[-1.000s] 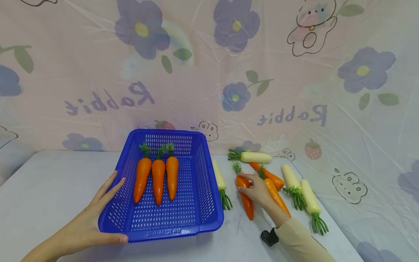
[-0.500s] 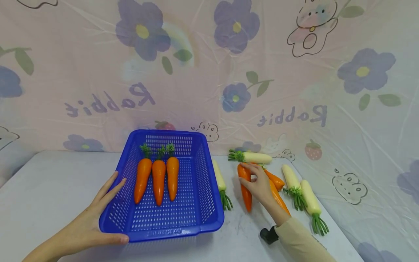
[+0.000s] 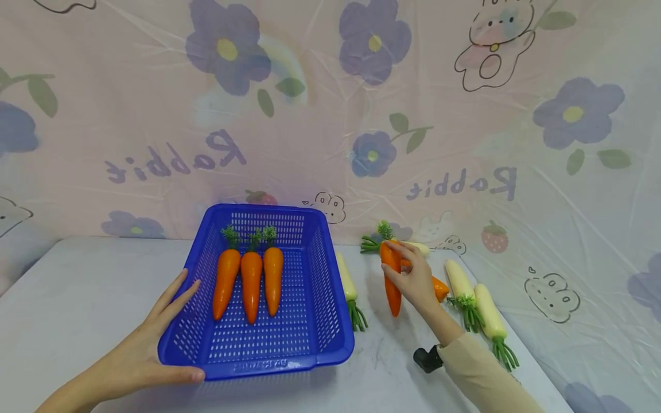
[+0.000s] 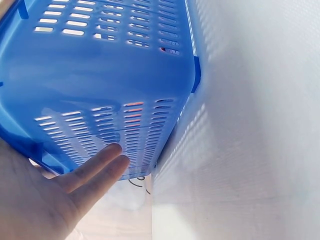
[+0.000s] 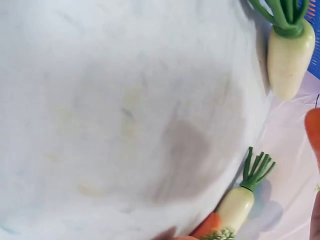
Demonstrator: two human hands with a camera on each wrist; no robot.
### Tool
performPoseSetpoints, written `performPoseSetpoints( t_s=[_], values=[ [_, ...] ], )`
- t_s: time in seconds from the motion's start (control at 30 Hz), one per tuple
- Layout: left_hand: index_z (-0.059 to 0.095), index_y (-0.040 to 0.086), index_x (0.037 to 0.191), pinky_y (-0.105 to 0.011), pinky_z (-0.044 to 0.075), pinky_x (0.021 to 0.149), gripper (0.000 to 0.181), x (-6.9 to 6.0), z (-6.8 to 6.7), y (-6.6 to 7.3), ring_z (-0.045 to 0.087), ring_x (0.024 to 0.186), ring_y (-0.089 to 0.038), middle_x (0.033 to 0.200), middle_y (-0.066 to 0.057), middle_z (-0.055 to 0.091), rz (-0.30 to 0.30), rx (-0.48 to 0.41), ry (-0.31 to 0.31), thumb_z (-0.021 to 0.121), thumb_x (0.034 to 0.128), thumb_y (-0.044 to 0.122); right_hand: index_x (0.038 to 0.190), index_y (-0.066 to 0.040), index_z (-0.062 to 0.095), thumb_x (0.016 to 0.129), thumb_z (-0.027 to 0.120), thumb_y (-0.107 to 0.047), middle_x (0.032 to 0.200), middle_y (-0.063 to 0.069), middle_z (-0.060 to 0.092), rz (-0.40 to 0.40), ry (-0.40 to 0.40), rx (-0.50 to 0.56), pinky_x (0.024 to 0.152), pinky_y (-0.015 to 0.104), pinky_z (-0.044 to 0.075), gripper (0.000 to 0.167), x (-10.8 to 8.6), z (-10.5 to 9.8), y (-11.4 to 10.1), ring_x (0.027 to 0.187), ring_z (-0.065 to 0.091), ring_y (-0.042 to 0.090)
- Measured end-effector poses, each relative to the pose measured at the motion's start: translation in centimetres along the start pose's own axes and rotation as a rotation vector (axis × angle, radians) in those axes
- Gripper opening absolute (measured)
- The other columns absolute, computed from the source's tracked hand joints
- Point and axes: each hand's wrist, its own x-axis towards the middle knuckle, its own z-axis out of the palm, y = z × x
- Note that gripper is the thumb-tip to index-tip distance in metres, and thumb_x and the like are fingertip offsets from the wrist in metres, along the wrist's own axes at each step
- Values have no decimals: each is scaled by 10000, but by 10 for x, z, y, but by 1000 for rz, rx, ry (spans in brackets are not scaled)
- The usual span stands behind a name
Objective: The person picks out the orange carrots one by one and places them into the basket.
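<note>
Near table's (image 3: pixel 103 281) back-right corner: right hand (image 3: pixel 415 276) pinches 1 carrot (image 3: pixel 393 292) at thick end, probably for surer hold. Left hand (image 3: pixel 135 351), fingers straight, touches basket's (image 3: pixel 273 366) near-left corner, likely steadying; 3 carrots (image 3: pixel 251 287) inside.

Looks like a screened-off white table (image 3: pixel 103 298) in a room of uncertain kind

Backs onto a pale hanging sheet (image 3: pixel 310 155) printed with flowers (image 3: pixel 373 154), rabbits (image 3: pixel 551 298) and reversed "Rabbit" lettering (image 3: pixel 226 148)

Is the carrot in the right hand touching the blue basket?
Apart. The head view shows the held carrot to the right of the blue basket, with bare table and a white radish between them.
</note>
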Motion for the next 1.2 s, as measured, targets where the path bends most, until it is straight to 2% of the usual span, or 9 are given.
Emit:
performPoseSetpoints(
  t_s=[0.17,0.3,0.4,0.47,0.7,0.97,1.2],
  values=[
    [77,260,1555,-837,268,765,1178,0,0,0,166,1335,-609,1610,36,-156,8,2,1,841,659,281,1287,-103,615,821,741,-94,1327,167,497,-60,2,4,810,466,552,483,8,-3,-6,1069,559,337],
    [80,261,1555,-838,266,765,1180,0,1,-1,171,1332,-610,1611,32,-153,12,3,4,844,656,278,1289,-99,614,819,745,-99,1292,158,523,-118,8,14,759,388,575,487,16,-6,-15,1047,577,319],
    [81,261,1555,-838,271,761,1181,0,1,-1,176,1330,-610,1611,32,-152,16,4,7,844,653,276,1294,-110,612,825,744,-116,1311,145,518,-124,14,13,741,313,571,488,20,-7,-24,1064,572,298],
    [80,261,1555,-838,275,758,1179,-1,1,0,176,1329,-610,1611,31,-153,19,3,8,842,656,277,1296,-124,612,829,741,-125,1332,132,512,-114,15,14,753,304,561,485,22,-7,-31,1071,566,285],
    [72,262,1555,-836,280,758,1168,-1,1,0,178,1327,-613,1611,23,-154,23,3,8,836,671,284,1312,-139,600,838,731,-132,1372,110,492,-108,-9,50,813,432,539,492,32,-6,-50,1056,549,279],
    [71,261,1555,-833,281,765,1171,-1,2,0,174,1324,-618,1609,29,-163,22,-15,6,838,670,267,1301,-123,609,827,740,-130,1357,121,509,-110,-11,70,812,412,541,492,44,-3,-72,1050,569,313],
    [67,263,1555,-829,286,766,1175,0,2,0,181,1318,-619,1609,32,-164,11,-10,5,837,668,273,1281,-116,624,822,747,-126,1311,143,539,-144,5,116,808,471,560,476,55,3,-93,1041,575,345]
  ],
)
